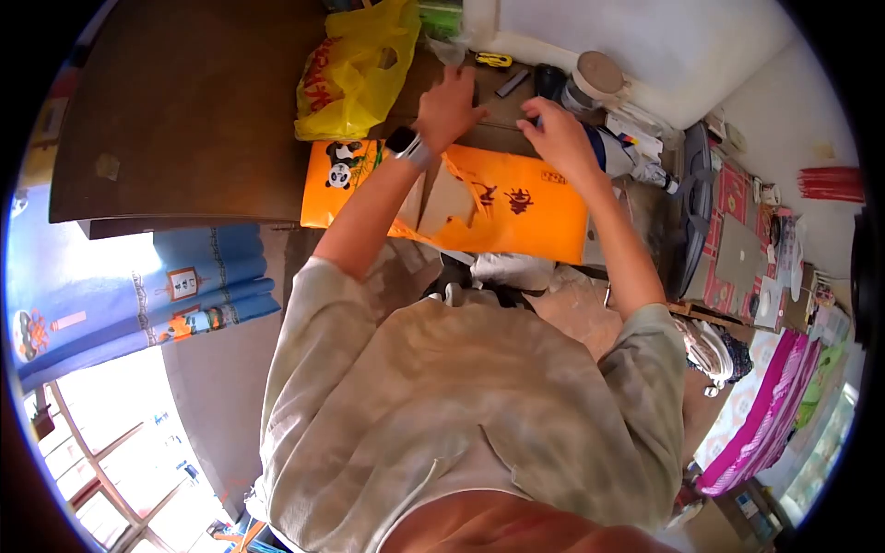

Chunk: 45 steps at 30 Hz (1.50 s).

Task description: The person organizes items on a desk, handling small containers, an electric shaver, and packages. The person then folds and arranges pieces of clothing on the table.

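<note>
An orange printed wrapper with a panda and dark characters lies across the table edge in front of me, torn open in the middle over brown cardboard. Beyond its far edge, my left hand reaches over the tabletop with fingers stretched out, beside a small dark object I cannot make out. A watch sits on that wrist. My right hand hovers past the wrapper's right part, fingers loosely bent and thumb apart, with nothing visible in it. A small dark grey bar and a yellow cutter lie between and beyond the hands.
A yellow plastic bag stands left of my left hand. At the back right are a black object and a jar with a brownish lid. A large brown wooden panel fills the left; a dark case stands right.
</note>
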Motion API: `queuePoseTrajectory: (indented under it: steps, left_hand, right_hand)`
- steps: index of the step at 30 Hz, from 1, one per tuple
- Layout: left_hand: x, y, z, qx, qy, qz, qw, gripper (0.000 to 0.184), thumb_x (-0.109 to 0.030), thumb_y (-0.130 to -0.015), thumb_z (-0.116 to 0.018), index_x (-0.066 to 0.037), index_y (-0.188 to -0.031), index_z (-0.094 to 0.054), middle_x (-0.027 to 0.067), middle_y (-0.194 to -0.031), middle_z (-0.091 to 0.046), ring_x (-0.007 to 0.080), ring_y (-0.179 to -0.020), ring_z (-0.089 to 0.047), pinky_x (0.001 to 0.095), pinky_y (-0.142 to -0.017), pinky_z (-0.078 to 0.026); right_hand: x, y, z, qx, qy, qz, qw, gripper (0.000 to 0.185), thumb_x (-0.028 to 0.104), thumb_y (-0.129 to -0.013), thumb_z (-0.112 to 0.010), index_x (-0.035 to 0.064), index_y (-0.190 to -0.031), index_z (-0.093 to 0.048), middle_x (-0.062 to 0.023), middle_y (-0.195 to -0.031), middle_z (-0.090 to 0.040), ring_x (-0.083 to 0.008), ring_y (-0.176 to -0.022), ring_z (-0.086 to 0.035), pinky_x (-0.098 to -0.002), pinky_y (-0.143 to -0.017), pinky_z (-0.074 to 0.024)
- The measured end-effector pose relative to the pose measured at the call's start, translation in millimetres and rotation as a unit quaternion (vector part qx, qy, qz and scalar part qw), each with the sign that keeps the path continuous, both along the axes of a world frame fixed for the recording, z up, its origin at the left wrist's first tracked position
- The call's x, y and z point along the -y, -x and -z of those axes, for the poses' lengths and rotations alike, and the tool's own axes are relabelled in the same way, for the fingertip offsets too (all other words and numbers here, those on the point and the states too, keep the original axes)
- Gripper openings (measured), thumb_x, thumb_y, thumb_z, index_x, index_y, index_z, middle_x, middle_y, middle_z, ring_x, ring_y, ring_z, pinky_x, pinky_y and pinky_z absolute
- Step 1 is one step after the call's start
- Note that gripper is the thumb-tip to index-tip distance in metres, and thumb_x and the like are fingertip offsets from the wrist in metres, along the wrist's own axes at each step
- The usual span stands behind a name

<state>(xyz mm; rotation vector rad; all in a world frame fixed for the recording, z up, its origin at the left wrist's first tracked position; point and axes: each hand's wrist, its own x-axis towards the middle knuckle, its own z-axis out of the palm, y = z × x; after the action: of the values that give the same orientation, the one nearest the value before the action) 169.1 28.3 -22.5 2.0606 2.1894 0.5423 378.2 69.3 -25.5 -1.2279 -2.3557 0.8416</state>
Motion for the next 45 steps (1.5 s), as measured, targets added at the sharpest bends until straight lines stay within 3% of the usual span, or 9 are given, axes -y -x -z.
queuePoseTrajectory:
  steps: [6,13,16,22,24,28,37,45]
  left_hand:
    - [-45.2,29.5,51.6,0.036,0.059,0.061,0.996,0.047,-0.020,-0.078,-0.078,-0.005,-0.115,-0.055,0.0198,-0.115,-0.061,0.0413,-0.099,-0.065,0.0492,-0.081,-0.055]
    - [-63.5,56.1,58.1,0.023,0.015,0.023,0.999,0.041,-0.013,-0.079,-0.075,-0.003,-0.115,-0.057,0.0195,-0.114,-0.063,0.0407,-0.102,-0.064,0.0492,-0.084,-0.054]
    - [-80.6,71.4,61.5,0.036,0.011,0.030,0.999,0.052,-0.016,-0.080,-0.075,-0.001,-0.126,-0.056,0.0213,-0.123,-0.061,0.0419,-0.107,-0.060,0.0477,-0.091,-0.051]
    - [-101.5,65.9,60.8,0.058,-0.017,0.038,0.997,0.044,-0.013,-0.084,-0.073,0.001,-0.121,-0.055,0.0222,-0.121,-0.061,0.0422,-0.109,-0.059,0.0503,-0.091,-0.050]
    - [-109.0,65.2,60.9,0.058,-0.011,0.014,0.998,0.040,-0.012,-0.084,-0.073,0.001,-0.116,-0.054,0.0239,-0.117,-0.062,0.0438,-0.105,-0.060,0.0521,-0.087,-0.051]
    - [-115.3,67.8,65.7,0.075,-0.045,-0.004,0.996,0.038,-0.012,-0.084,-0.073,0.002,-0.114,-0.052,0.0259,-0.112,-0.063,0.0458,-0.099,-0.062,0.0526,-0.081,-0.053]
    - [-102.3,64.4,67.0,0.110,-0.025,0.002,0.994,0.053,-0.011,-0.083,-0.075,0.001,-0.123,-0.044,0.0304,-0.111,-0.063,0.0490,-0.099,-0.062,0.0540,-0.081,-0.052]
    - [-104.5,67.7,78.5,0.208,0.007,-0.062,0.976,0.061,-0.024,-0.080,-0.079,0.000,-0.126,-0.048,0.0279,-0.114,-0.064,0.0458,-0.111,-0.058,0.0512,-0.094,-0.048]
  right_hand:
    - [-41.4,60.2,46.0,0.111,-0.090,0.035,0.989,0.034,0.017,-0.088,-0.065,0.0075,-0.120,-0.056,-0.0167,-0.122,-0.057,-0.0416,-0.097,-0.064,-0.0494,-0.079,-0.0542]
    - [-71.3,87.4,52.5,0.089,-0.122,0.044,0.988,0.036,0.015,-0.087,-0.065,0.0081,-0.121,-0.056,-0.0171,-0.122,-0.056,-0.0420,-0.097,-0.064,-0.0497,-0.080,-0.0546]
    - [-93.3,98.8,59.4,0.079,-0.165,0.068,0.981,0.035,0.015,-0.087,-0.066,0.0087,-0.120,-0.058,-0.0159,-0.122,-0.057,-0.0416,-0.097,-0.064,-0.0496,-0.078,-0.0549]
    - [-113.1,107.6,69.4,0.117,-0.182,0.052,0.975,0.033,0.015,-0.088,-0.067,0.0101,-0.119,-0.059,-0.0125,-0.122,-0.058,-0.0402,-0.095,-0.065,-0.0501,-0.076,-0.0548]
    - [-115.0,106.2,68.0,0.121,-0.193,0.046,0.973,0.023,0.006,-0.089,-0.058,0.0050,-0.112,-0.061,-0.0158,-0.115,-0.059,-0.0400,-0.095,-0.065,-0.0495,-0.075,-0.0560]
    - [-115.3,102.4,70.3,0.122,-0.200,0.034,0.971,0.025,0.004,-0.088,-0.058,0.0064,-0.112,-0.061,-0.0147,-0.115,-0.059,-0.0388,-0.097,-0.065,-0.0493,-0.077,-0.0556]
    - [-114.6,88.3,68.3,0.067,-0.185,0.012,0.980,0.027,0.009,-0.090,-0.061,0.0097,-0.117,-0.061,-0.0137,-0.117,-0.057,-0.0402,-0.097,-0.063,-0.0494,-0.078,-0.0540]
    - [-116.6,85.5,73.8,0.055,-0.189,0.030,0.980,0.023,0.009,-0.091,-0.062,0.0093,-0.114,-0.061,-0.0134,-0.116,-0.057,-0.0414,-0.097,-0.062,-0.0515,-0.079,-0.0523]
